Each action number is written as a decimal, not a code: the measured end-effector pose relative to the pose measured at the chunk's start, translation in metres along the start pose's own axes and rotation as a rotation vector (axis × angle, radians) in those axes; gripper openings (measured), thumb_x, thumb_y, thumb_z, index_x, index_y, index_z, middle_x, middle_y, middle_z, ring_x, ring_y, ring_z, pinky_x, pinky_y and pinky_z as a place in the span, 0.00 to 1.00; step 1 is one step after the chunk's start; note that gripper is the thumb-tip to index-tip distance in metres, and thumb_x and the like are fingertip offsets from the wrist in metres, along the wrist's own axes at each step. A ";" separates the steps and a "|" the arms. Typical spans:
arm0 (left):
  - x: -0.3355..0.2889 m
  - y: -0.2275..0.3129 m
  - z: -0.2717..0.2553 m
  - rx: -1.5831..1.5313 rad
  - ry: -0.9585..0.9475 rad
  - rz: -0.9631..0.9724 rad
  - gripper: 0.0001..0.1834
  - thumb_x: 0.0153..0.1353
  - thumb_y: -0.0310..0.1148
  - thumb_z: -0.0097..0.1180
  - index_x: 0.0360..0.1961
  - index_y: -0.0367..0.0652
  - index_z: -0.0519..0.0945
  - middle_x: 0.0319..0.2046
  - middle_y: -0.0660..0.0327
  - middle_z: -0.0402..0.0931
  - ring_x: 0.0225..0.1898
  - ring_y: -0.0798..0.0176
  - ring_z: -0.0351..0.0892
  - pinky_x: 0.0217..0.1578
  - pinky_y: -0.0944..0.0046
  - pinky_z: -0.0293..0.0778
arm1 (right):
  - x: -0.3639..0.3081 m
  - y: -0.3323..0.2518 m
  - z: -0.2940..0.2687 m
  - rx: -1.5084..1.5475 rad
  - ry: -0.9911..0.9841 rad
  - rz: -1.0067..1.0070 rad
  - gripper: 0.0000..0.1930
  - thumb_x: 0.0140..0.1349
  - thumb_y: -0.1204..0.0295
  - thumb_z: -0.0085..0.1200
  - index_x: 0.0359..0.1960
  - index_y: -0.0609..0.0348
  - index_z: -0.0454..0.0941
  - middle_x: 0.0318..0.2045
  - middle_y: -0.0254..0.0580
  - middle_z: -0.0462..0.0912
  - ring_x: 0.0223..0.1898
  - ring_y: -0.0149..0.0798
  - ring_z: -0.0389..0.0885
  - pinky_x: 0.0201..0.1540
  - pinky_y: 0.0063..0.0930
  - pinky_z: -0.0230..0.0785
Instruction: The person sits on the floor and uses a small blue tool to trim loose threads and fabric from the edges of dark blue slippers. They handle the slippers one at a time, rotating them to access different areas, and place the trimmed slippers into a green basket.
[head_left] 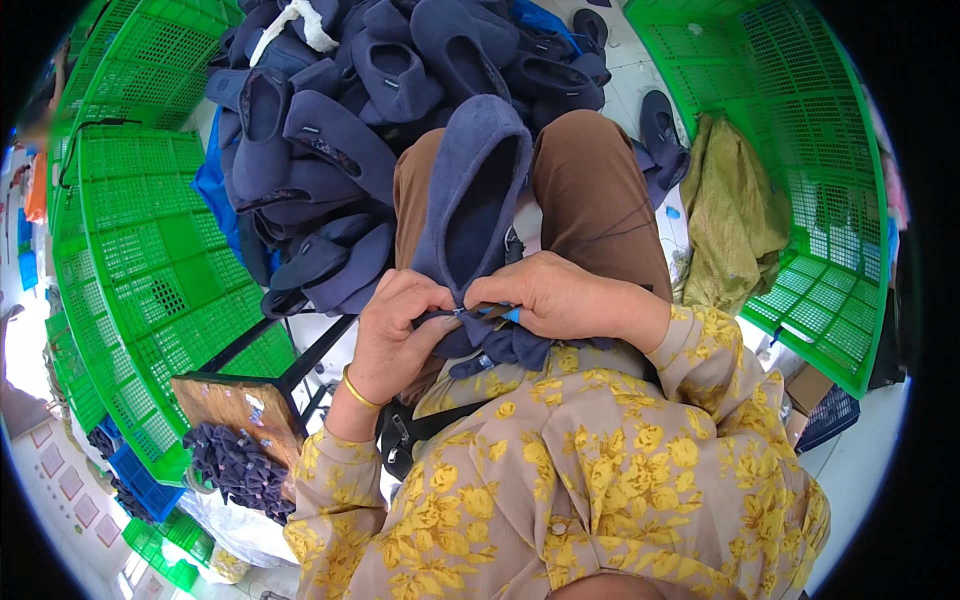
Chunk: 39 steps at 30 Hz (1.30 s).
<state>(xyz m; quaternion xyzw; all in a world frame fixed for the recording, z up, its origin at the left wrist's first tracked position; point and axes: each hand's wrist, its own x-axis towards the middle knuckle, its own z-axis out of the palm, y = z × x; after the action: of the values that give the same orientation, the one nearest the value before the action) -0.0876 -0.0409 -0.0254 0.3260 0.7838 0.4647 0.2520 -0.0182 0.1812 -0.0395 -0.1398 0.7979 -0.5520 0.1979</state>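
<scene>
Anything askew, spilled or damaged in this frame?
Mostly orderly. A few dark blue fabric slippers lie loose on the white floor, apart from the big slipper heap, beside the green plastic crate. Both hands, left hand and right hand, grip one slipper; no visible damage.

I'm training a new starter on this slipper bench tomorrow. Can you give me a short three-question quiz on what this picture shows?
1. True or false: both hands grip the heel end of the slipper.
2. What lies heaped beyond the knees?
A. blue slippers
B. yellow cloths
C. red boxes
3. What colour are the crates at either side?

Key
1. True: left hand and right hand pinch it, around a small tool.
2. A, the pile.
3. Green.
</scene>
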 end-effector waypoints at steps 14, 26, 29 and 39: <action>0.000 0.002 0.009 0.035 0.058 0.055 0.11 0.46 0.23 0.65 0.33 0.44 0.80 0.30 0.61 0.75 0.36 0.54 0.72 0.39 0.60 0.66 | -0.002 -0.008 0.008 0.005 -0.014 0.057 0.19 0.57 0.82 0.47 0.51 0.56 0.64 0.36 0.54 0.81 0.39 0.60 0.80 0.39 0.48 0.71; -0.007 -0.005 0.013 0.176 0.102 0.099 0.10 0.45 0.25 0.60 0.32 0.44 0.78 0.31 0.59 0.70 0.39 0.51 0.68 0.41 0.56 0.62 | 0.011 -0.041 0.009 -0.483 0.149 -0.205 0.14 0.44 0.81 0.56 0.36 0.55 0.74 0.32 0.41 0.72 0.29 0.52 0.75 0.28 0.42 0.66; -0.008 -0.004 0.013 0.146 0.110 0.086 0.09 0.46 0.25 0.60 0.32 0.44 0.78 0.32 0.59 0.70 0.40 0.52 0.68 0.41 0.57 0.62 | 0.011 -0.038 0.011 -0.615 0.193 -0.281 0.17 0.40 0.82 0.56 0.35 0.55 0.74 0.33 0.41 0.72 0.31 0.51 0.75 0.28 0.40 0.65; -0.007 -0.004 0.022 0.245 0.173 0.072 0.08 0.48 0.28 0.63 0.30 0.46 0.77 0.32 0.59 0.70 0.40 0.52 0.68 0.41 0.56 0.62 | 0.017 -0.055 0.016 0.118 0.385 -0.298 0.10 0.54 0.84 0.51 0.38 0.62 0.72 0.33 0.46 0.76 0.32 0.44 0.78 0.36 0.27 0.68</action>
<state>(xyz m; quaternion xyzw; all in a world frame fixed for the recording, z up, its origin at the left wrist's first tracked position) -0.0687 -0.0355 -0.0382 0.3410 0.8411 0.4008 0.1249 -0.0252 0.1414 0.0044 -0.1364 0.7580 -0.6370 -0.0335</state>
